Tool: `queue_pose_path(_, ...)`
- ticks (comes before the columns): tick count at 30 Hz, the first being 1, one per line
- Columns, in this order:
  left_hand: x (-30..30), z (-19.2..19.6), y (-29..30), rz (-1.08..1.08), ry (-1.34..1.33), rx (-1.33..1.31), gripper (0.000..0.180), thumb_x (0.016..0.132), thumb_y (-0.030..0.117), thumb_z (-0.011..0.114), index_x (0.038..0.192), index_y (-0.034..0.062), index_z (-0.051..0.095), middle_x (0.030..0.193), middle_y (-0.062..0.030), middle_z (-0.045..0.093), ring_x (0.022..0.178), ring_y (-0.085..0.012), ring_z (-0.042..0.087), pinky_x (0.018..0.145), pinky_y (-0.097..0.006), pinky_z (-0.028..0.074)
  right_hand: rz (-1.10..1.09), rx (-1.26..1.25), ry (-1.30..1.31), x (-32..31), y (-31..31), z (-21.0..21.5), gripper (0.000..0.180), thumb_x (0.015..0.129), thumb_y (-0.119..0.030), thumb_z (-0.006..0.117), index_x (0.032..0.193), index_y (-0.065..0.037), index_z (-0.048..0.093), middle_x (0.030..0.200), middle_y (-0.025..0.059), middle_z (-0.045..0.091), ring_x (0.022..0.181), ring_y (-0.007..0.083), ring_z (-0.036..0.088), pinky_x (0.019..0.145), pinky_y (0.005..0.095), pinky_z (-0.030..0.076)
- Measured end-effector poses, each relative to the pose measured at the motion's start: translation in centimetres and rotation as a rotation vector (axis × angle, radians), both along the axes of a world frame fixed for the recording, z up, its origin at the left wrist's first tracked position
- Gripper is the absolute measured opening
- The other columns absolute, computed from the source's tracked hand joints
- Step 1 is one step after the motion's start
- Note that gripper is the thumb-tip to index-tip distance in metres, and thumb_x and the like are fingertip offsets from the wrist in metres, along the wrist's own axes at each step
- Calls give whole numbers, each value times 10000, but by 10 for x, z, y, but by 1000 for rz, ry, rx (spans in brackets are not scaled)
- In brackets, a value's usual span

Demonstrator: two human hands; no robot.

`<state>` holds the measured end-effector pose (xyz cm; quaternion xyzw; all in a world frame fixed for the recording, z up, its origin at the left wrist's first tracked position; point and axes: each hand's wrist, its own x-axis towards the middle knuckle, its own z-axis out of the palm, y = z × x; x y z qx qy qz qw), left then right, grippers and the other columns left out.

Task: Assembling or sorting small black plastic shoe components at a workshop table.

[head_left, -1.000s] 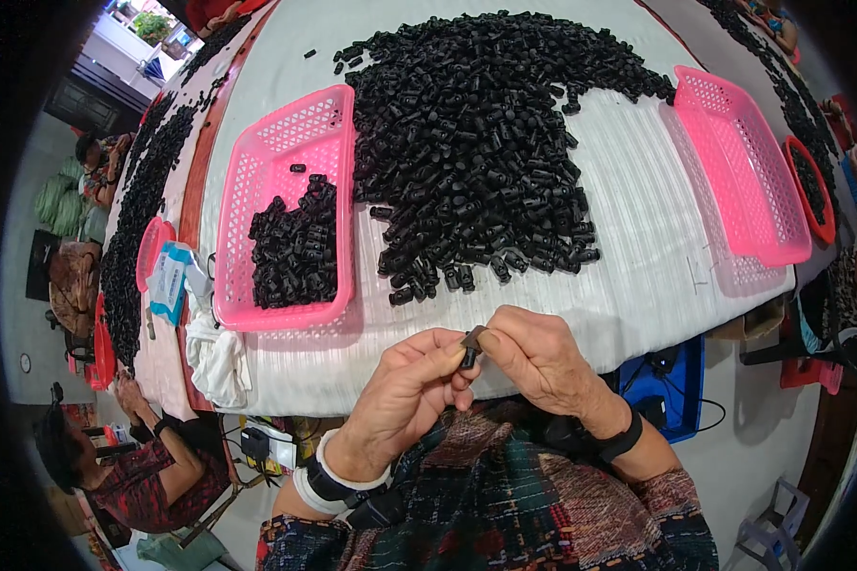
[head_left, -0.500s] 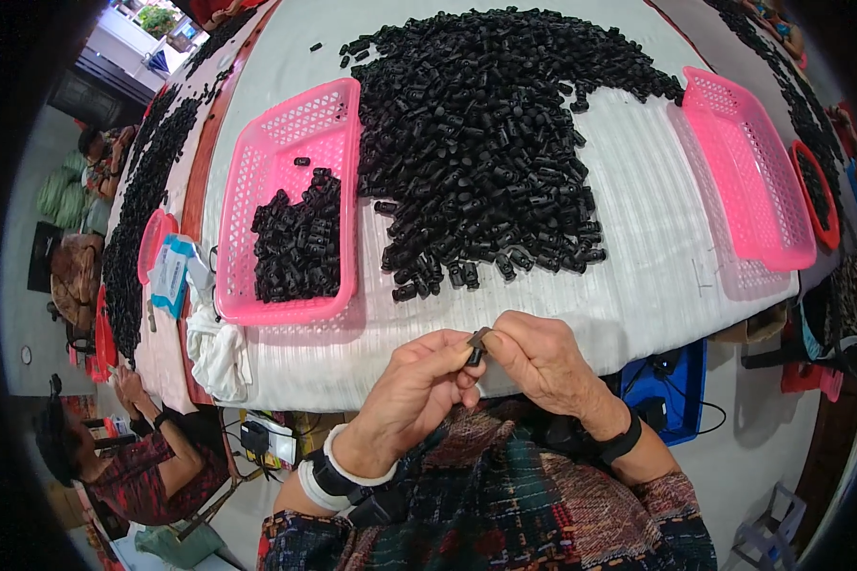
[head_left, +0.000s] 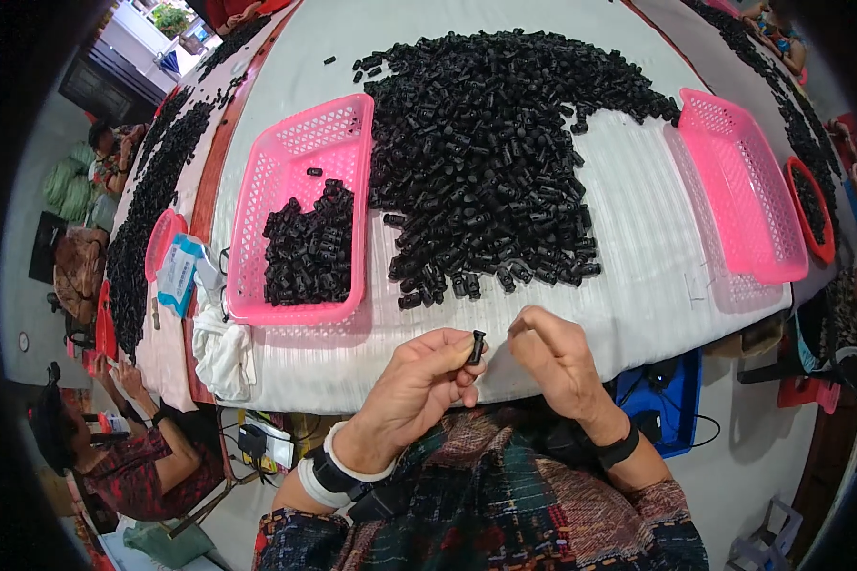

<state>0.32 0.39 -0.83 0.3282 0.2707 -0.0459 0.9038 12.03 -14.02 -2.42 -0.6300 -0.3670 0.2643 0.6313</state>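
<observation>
While left hand point(head_left: 419, 371) pinches small black part point(head_left: 476, 348), right hand point(head_left: 554, 362) hovers near, fingers point(head_left: 554, 331) bent, cannot tell if pinching; black pile point(head_left: 486, 171) beyond, between 2 pink baskets point(head_left: 295, 316).

From where I stand, the left hand point(head_left: 417, 376) covers part of the small black piece point(head_left: 476, 349) in its fingers, and the piece's finer detail is too small to make out. Whether the right hand point(head_left: 557, 364) has anything at its fingertips, I can't tell. In the heap of black pieces point(head_left: 486, 171), the lower ones are buried. More pieces hide part of the left pink basket's point(head_left: 300, 313) floor. The table point(head_left: 638, 200) partly covers the blue crate point(head_left: 686, 409); a person in red point(head_left: 225, 11), far left, is cut off by the upper edge.
</observation>
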Motion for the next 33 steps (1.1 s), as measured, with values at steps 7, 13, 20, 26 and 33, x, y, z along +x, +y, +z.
queue_pose_path(7, 0, 7, -8, 35, -24, -23, 180, 892, 169, 513, 954, 5, 554, 790, -53, 598, 665, -103, 539, 594, -241, 455, -327, 250, -749, -20, 12, -1, 375, 628, -51, 748, 970, 0, 602, 773, 89, 554, 595, 189, 542, 460, 266, 414)
queue_pose_path(13, -1, 7, -15, 123, -40, 1, 208, 903, 177, 494, 963, -5, 573, 798, -66, 613, 688, -111, 565, 612, -225, 451, -385, 245, -952, -26, 16, -5, 312, 647, -76, 687, 932, 25, 608, 722, 56, 530, 512, 179, 479, 428, 288, 365)
queue_pose_path(20, -4, 1, -14, 91, -104, 3, 179, 894, 177, 508, 941, 14, 566, 847, -47, 598, 748, -117, 581, 682, -249, 499, -390, 263, -1001, -27, 14, -3, 294, 637, -69, 669, 911, 24, 610, 691, 48, 517, 504, 169, 466, 425, 283, 354)
queue_pose_path(26, -4, 5, -14, 94, -72, 12, 201, 891, 198, 513, 913, 7, 571, 801, -40, 589, 691, -111, 557, 610, -235, 473, -382, 299, -1057, -26, 15, -5, 288, 606, -61, 667, 876, 16, 608, 670, 39, 502, 504, 163, 464, 426, 276, 354)
queue_pose_path(33, -16, 8, -2, 151, -25, 56, 139, 866, 173, 552, 886, 37, 571, 784, -47, 582, 659, -116, 543, 556, -262, 475, -134, 211, -963, -29, 4, 0, 220, 572, -24, 660, 779, -23, 587, 619, 44, 477, 519, 186, 486, 439, 302, 376)
